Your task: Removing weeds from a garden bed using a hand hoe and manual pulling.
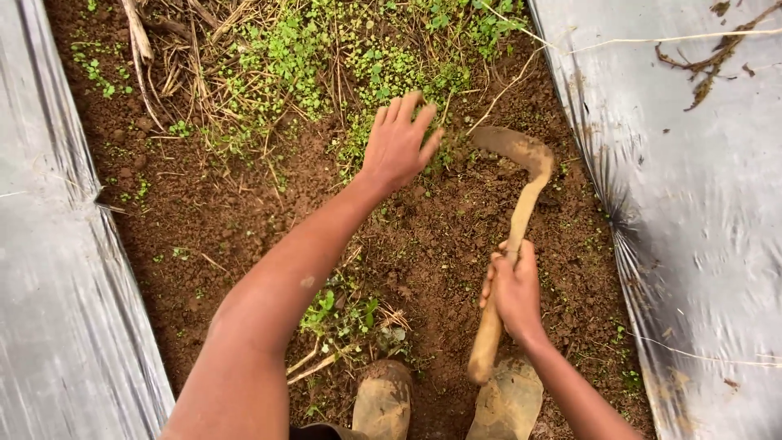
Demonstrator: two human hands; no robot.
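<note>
My left hand [399, 140] reaches forward over the brown soil, fingers spread, touching a patch of small green weeds [383, 73]. It holds nothing that I can see. My right hand [513, 289] is closed around the wooden handle of a short hoe [511, 236]. The hoe's curved, mud-coated blade [513, 148] rests on the soil to the right of my left hand. The handle's butt end points back toward my boots.
Silver plastic sheeting flanks the soil strip on the left [49, 269] and right [700, 204]. Dry stalks [163, 57] lie at the far left. A pulled clump of weeds [346, 318] sits near my two muddy boots [383, 399].
</note>
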